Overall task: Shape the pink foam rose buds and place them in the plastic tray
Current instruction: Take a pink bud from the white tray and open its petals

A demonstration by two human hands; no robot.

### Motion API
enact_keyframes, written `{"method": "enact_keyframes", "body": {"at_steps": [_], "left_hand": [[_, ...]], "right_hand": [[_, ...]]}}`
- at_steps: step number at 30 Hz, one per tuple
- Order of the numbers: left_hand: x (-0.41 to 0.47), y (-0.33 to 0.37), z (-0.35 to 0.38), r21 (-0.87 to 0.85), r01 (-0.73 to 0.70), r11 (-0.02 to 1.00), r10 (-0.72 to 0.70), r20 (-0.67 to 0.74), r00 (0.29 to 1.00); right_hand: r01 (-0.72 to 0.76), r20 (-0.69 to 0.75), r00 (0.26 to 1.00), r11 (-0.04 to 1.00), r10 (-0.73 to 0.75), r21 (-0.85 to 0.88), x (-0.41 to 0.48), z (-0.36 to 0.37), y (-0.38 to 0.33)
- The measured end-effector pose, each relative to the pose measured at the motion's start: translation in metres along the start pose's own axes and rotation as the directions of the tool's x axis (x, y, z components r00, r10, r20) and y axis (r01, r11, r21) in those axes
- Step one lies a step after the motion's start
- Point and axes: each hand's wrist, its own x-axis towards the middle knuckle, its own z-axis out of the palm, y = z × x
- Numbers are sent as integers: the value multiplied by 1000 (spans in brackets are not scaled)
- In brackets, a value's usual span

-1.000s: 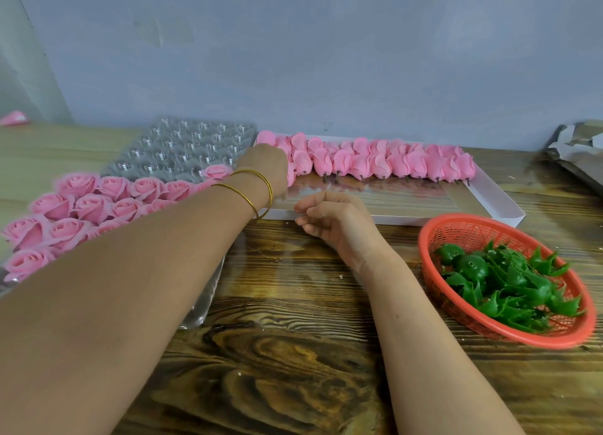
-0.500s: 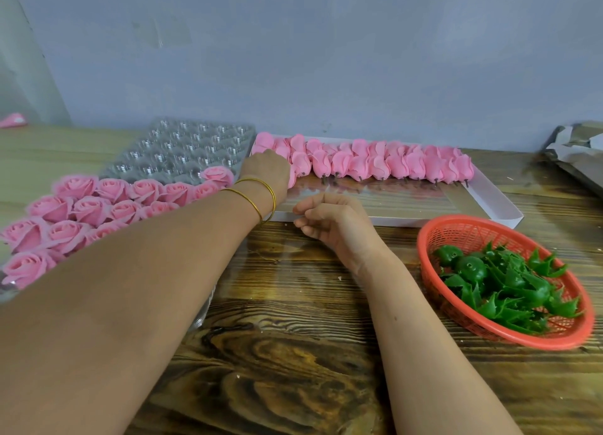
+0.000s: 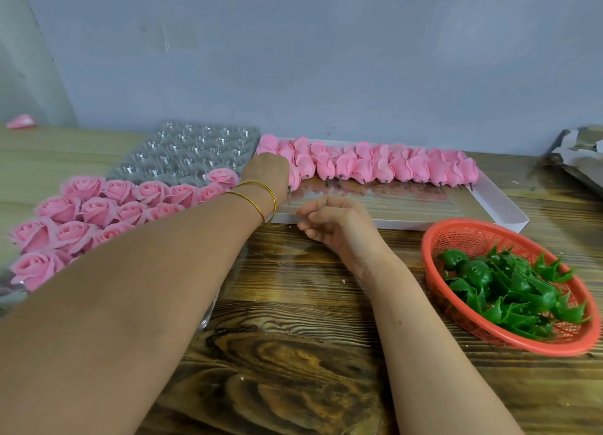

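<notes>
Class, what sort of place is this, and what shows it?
Probably a craft workbench for making artificial flowers: a plastic tray part-filled with finished pink roses, unshaped buds in a white box, and a red basket of green flower bases.

No text, label, brand mark, number or sign can be read anywhere in view.
</notes>
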Motion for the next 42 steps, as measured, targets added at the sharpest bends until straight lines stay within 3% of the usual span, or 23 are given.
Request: {"method": "enact_keyframes", "body": {"at_steps": [6, 23, 35, 38, 42], "left_hand": [[1, 2, 4, 44, 17, 999, -17, -4, 1000], [0, 2, 1, -46, 27, 999, -29, -47, 998], [9, -10, -41, -11, 38, 999, -38, -21, 999], [10, -9, -58, -58, 56, 997, -60, -71, 996], [7, 2, -83, -250, 18, 968, -68, -194, 979]], "right_hand": [[-5, -3, 1000, 1000, 5, 4, 1, 0, 0], [0, -7, 1000, 1000, 0, 25, 0, 0, -2], [10, 10, 1000, 1000, -11, 29, -1, -1, -1], [12, 16, 1000, 999, -13, 32, 0, -1, 0], [19, 11, 1000, 999, -19, 41, 0, -1, 0]]}}
